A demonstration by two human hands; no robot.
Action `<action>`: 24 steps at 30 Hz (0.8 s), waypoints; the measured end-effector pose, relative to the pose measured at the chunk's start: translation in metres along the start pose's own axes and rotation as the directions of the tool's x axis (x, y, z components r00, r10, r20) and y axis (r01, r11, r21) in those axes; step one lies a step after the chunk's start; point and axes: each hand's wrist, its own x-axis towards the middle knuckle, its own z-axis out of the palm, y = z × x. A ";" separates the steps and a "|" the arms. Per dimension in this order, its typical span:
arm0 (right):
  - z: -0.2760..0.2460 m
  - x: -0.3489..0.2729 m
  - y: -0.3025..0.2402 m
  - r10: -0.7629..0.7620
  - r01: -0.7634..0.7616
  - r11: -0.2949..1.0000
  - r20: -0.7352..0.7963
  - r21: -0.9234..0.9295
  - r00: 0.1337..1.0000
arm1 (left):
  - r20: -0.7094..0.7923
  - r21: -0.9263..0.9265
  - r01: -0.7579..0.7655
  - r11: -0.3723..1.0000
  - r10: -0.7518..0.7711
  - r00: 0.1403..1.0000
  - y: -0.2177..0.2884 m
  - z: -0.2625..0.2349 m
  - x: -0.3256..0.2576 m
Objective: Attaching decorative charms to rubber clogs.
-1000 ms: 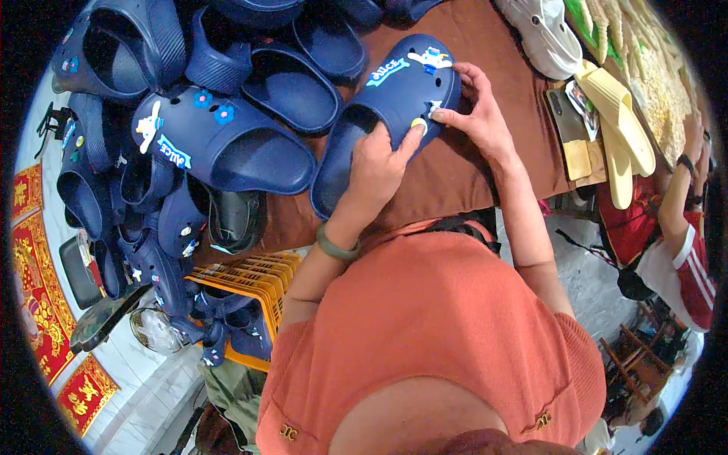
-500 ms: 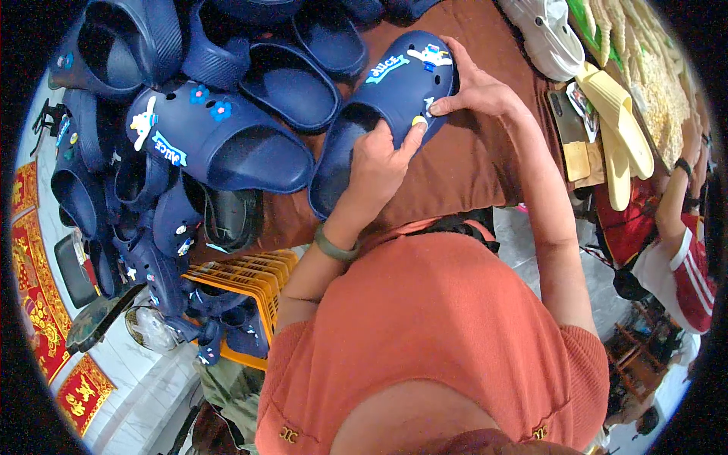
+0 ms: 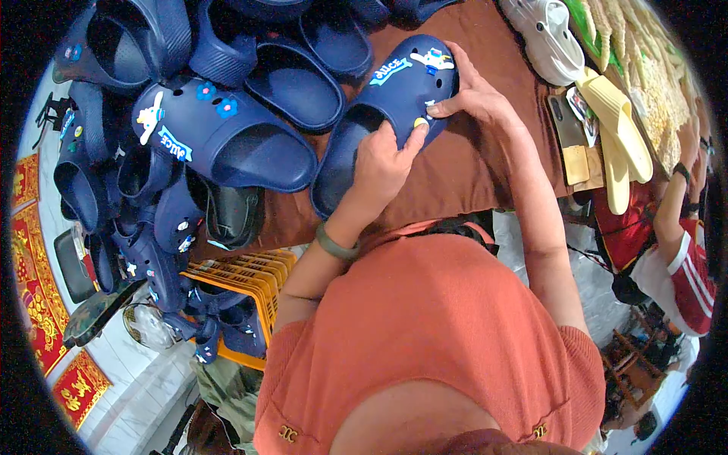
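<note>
Both hands on one navy foam clog over the brown tabletop.

The left hand (image 3: 383,163) clasps the side of the navy-blue perforated rubber clog (image 3: 383,114), thumb pressing beside a small yellow charm (image 3: 419,121), while the right hand (image 3: 474,95) cups its toe end, fingertips touching the upper. The clog lies tilted on the brown cloth-covered tabletop (image 3: 462,171), just beside a heap of matching navy clogs (image 3: 220,136), some decorated with flower and character charms. Pale yellow slippers (image 3: 618,129) lie well apart at right; an orange slatted plastic crate (image 3: 243,277) sits below the heap.
</note>
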 end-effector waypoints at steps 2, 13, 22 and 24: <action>-0.004 -0.003 0.018 -0.074 0.072 0.994 0.028 0.079 0.997 | 0.025 -0.040 0.018 0.999 -0.017 1.000 0.000 0.000 0.000; 0.001 -0.007 0.034 -0.250 0.254 0.948 -0.043 0.192 0.967 | 0.171 -0.372 0.079 0.925 -0.015 0.985 -0.009 0.005 0.005; 0.004 -0.019 0.020 -0.217 0.222 0.887 -0.057 0.406 0.974 | 0.182 -0.198 0.161 0.967 -0.125 0.975 0.002 0.006 0.002; 0.003 -0.019 0.019 -0.280 0.283 0.896 -0.061 0.343 0.958 | 0.082 -0.272 0.052 0.961 -0.030 0.996 -0.013 0.015 -0.002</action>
